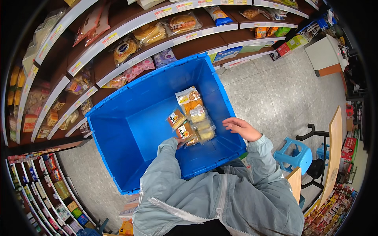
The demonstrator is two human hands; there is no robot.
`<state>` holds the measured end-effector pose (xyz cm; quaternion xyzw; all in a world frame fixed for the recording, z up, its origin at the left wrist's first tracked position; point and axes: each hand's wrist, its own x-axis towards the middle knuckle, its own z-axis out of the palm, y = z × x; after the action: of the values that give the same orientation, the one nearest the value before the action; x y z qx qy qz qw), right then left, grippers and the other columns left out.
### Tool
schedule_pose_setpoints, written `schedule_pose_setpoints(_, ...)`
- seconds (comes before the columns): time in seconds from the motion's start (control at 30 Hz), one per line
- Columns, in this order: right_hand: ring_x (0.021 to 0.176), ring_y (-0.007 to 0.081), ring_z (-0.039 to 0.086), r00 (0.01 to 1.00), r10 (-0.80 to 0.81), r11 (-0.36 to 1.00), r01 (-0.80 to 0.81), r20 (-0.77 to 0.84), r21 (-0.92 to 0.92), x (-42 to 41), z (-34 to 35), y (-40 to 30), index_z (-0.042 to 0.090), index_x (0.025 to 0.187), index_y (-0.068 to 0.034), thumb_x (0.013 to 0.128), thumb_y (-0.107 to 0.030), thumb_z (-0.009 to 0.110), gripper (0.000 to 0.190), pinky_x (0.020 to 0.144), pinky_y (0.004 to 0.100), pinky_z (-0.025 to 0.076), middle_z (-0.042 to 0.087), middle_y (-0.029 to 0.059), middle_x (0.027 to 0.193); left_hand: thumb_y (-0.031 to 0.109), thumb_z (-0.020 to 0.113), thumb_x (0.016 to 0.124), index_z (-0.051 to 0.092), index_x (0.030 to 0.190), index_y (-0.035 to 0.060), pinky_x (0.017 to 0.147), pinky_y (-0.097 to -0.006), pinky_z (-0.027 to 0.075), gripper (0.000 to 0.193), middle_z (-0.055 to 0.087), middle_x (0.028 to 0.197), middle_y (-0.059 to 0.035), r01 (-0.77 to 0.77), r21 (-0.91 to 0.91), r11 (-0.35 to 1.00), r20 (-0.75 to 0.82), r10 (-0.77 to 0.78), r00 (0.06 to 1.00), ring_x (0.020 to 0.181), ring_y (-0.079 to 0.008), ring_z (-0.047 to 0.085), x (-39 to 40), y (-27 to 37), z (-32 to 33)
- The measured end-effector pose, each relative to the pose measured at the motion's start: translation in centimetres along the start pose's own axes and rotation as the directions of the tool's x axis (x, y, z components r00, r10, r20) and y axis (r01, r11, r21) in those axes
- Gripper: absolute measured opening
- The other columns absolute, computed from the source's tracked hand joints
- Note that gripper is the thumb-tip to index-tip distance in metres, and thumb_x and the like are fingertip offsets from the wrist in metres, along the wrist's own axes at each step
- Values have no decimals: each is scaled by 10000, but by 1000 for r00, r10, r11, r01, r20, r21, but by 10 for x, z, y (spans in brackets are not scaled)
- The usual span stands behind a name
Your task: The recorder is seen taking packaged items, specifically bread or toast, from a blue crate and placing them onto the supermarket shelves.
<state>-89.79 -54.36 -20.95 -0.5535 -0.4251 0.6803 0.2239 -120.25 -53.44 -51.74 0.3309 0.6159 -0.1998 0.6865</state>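
A large blue plastic crate [149,118] stands open in front of me. On its floor, towards the right side, lie several clear-wrapped baked goods. Among them are a white-and-orange snack bag [189,98], a pack of pale yellow cakes [205,131] and two brown-topped packaged cakes, one nearer [185,132] and one farther [176,118]. My left hand [179,142] reaches down inside, at the edge of the nearer brown cake; the sleeve hides most of it, so its grip is unclear. My right hand [243,129] is over the crate's right rim, empty, fingers apart.
Shelves with price strips [165,12] curve along the far and left sides, holding bagged bread [152,32]. Another stocked shelf [53,191] is at lower left. On the right are a light blue plastic stool [293,156], a wooden board [333,156] and a pale counter [324,56].
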Motion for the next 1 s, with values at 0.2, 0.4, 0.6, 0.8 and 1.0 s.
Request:
schedule_pose_setpoints(0.2, 953, 148, 455, 1000, 16, 1000, -15, -21, 13, -6, -4, 3, 432, 1083, -64, 816, -214, 406, 308, 786, 284, 369, 473, 61, 1049, 316, 569, 697, 544, 869, 72, 588, -361, 434, 300, 567, 815, -110, -58, -176, 983, -235, 16, 972, 730, -213, 552, -4, -12, -7)
schedule_pose_setpoints(0.4, 925, 124, 460, 992, -3, 996, 14, -125, 85, -28, -25, 4, 452, 1070, -94, 802, -229, 438, 301, 758, 267, 368, 497, 37, 1017, 323, 556, 701, 547, 876, 70, 606, -367, 437, 307, 569, 828, -117, -60, -354, 933, -350, -72, 934, 753, -225, 553, -1, -2, -15)
schedule_pose_setpoints(0.6, 953, 135, 456, 985, -19, 995, 35, -171, 90, -56, -51, 10, 447, 1078, -113, 814, -247, 407, 299, 794, 286, 356, 486, 26, 1040, 330, 544, 706, 549, 882, 69, 623, -372, 440, 315, 572, 840, -124, -19, -435, 900, -391, -170, 905, 775, -236, 555, -13, 8, -17)
schedule_pose_setpoints(0.8, 952, 142, 463, 987, -78, 977, 104, -144, 184, -76, -89, 28, 448, 1080, -105, 813, -254, 405, 308, 798, 280, 364, 485, 38, 1049, 337, 539, 706, 552, 895, 69, 655, -378, 440, 328, 571, 865, -135, 39, -47, 998, -549, -58, 834, 802, -257, 553, -34, 43, -8)
schedule_pose_setpoints(1.0, 958, 161, 466, 985, -123, 967, 147, -124, 210, -89, -171, 40, 452, 1072, -90, 809, -274, 416, 322, 804, 286, 366, 492, 52, 1045, 336, 539, 691, 528, 966, 74, 754, -397, 406, 380, 520, 977, -176, 134, 584, 801, -673, 384, 632, 909, -330, 490, -113, 121, 9)
